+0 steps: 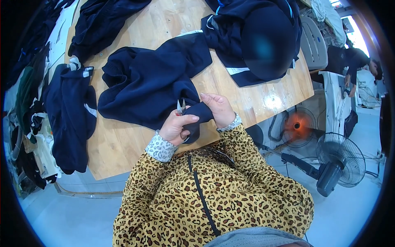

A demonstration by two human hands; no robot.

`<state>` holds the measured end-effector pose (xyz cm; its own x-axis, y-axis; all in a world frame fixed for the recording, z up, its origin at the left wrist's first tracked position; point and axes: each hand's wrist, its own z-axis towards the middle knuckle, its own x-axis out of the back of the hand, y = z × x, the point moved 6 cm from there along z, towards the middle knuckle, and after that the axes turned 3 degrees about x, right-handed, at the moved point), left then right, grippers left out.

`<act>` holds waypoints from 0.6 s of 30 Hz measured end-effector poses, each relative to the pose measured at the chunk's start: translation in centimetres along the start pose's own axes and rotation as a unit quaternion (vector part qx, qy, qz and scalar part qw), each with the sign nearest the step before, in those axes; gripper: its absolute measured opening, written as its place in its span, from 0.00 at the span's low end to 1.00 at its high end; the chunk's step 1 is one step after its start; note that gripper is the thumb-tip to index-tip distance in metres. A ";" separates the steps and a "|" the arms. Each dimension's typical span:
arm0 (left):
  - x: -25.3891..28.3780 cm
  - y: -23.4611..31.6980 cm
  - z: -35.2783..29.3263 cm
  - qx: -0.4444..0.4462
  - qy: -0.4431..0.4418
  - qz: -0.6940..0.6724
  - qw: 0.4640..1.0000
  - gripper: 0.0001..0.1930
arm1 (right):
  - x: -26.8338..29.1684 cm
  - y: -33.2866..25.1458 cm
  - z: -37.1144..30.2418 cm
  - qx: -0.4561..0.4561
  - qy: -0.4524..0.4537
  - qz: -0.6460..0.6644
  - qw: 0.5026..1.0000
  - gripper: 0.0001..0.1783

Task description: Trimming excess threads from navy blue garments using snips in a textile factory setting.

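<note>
A dark navy garment point(144, 84) is spread on the wooden table, its near end lifted between my two hands. My left hand point(176, 128) is closed around a small pair of thread snips point(181, 108); their pointed blades stick up past the thumb, slightly apart. The same hand also touches the cloth. With thumb and fingers, my right hand point(220, 110) pinches the garment's edge, stretching a flap of it towards the left hand. Fingers of both hands are partly hidden by the fabric.
Pale wood shows on the table point(119, 144). More navy garments lie at the left edge point(70, 117), far left point(103, 26) and far right point(222, 39). A dark round blur point(265, 45) covers part of the latter. Right are a fan point(340, 158), a grey chair point(312, 43) and another person point(349, 61).
</note>
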<state>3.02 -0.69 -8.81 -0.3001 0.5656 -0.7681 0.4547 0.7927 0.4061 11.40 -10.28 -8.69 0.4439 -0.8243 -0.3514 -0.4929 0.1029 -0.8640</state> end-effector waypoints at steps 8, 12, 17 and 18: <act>0.1 -0.1 0.0 -0.009 -0.004 0.000 1.000 0.09 | 0.1 -0.3 -0.4 0.003 -0.003 0.006 1.000 0.12; 0.2 -0.2 -0.1 -0.011 -0.005 0.000 1.000 0.09 | -0.1 -0.5 -0.5 -0.001 -0.005 0.002 1.000 0.12; 0.2 -0.1 -0.2 -0.010 -0.003 -0.003 1.000 0.09 | -0.1 -0.7 -0.7 -0.002 -0.015 0.016 1.000 0.12; 0.2 0.0 -0.2 -0.010 -0.003 -0.005 1.000 0.08 | 0.0 -0.6 -0.6 -0.008 -0.010 0.016 1.000 0.12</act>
<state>2.79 -0.49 -8.84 -0.3005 0.5559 -0.7751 0.4347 0.8031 0.4075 11.21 -10.70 -7.96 0.4432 -0.8094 -0.3854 -0.5185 0.1193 -0.8467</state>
